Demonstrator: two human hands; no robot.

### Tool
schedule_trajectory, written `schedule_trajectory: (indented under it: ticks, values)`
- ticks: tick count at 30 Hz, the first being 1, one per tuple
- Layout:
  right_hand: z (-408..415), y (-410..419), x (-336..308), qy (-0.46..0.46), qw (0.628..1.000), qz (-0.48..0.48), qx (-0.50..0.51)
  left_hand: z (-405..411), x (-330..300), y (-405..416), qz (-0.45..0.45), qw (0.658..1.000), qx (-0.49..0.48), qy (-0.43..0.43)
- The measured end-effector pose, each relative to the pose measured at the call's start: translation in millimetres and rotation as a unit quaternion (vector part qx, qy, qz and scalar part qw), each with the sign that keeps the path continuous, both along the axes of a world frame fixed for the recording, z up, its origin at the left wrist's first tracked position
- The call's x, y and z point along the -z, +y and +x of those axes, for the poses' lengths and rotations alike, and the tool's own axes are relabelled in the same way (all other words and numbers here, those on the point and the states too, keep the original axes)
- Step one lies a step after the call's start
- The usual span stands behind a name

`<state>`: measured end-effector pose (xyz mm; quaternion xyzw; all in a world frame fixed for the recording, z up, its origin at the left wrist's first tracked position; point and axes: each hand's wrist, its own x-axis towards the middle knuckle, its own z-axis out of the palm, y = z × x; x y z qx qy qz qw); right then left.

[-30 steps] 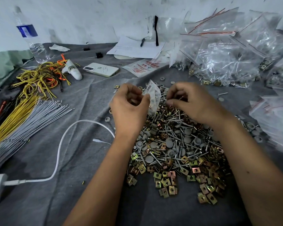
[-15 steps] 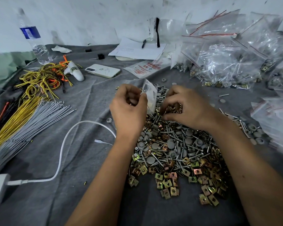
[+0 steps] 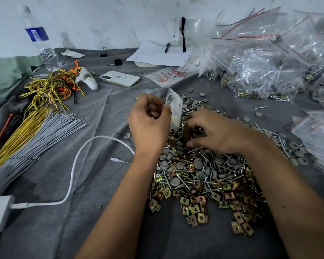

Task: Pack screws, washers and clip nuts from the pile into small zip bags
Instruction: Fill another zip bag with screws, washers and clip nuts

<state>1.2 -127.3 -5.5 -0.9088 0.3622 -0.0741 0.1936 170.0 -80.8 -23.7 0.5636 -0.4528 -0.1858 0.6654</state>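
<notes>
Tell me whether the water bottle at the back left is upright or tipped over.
Upright. The water bottle stands on its base at the cloth's far edge by the wall, cap end up; its lean looks like wide-angle distortion.

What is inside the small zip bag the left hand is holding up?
The small zip bag, pinched by the left hand, shows something small and brass-coloured near its lower edge, perhaps a clip nut. The plastic is hazy and the hand covers one side, so its full contents cannot be told.

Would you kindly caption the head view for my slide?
Left hand holds a small zip bag while right hand digs into the hardware pile.
</notes>
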Motion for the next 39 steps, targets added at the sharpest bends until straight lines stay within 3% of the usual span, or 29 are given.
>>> schedule_trajectory:
  ticks: [3,6,10,15,22,31,35,39]
  values:
    - [-8,-4,-1,-0.124,0.991,0.033,0.030,0,0,0,0.004,1.000,0.001,-0.007]
    - [-13,-5,-2,-0.277,0.957,0.060,0.059,0,2,0,0.013,1.000,0.009,-0.009]
    - [-10,0,-4,-0.404,0.912,0.012,0.075,-3,5,-1,0.038,0.997,0.055,-0.048]
    - [-4,3,-3,-0.333,0.936,-0.088,0.074,-7,7,-1,0.041,0.994,0.077,-0.065]
    - [-4,-1,-2,-0.261,0.957,-0.099,0.085,-4,8,-2,0.040,0.993,0.083,-0.071]
    - [-3,-5,3,-0.204,0.968,-0.097,0.107,-8,8,2,0.029,0.984,0.066,-0.166]
    - [-1,-2,3,-0.210,0.964,-0.117,0.110,-9,6,3,0.017,0.984,0.063,-0.165]
    - [0,0,0,-0.275,0.947,-0.117,0.117,-8,4,3,0.022,0.988,0.067,-0.138]
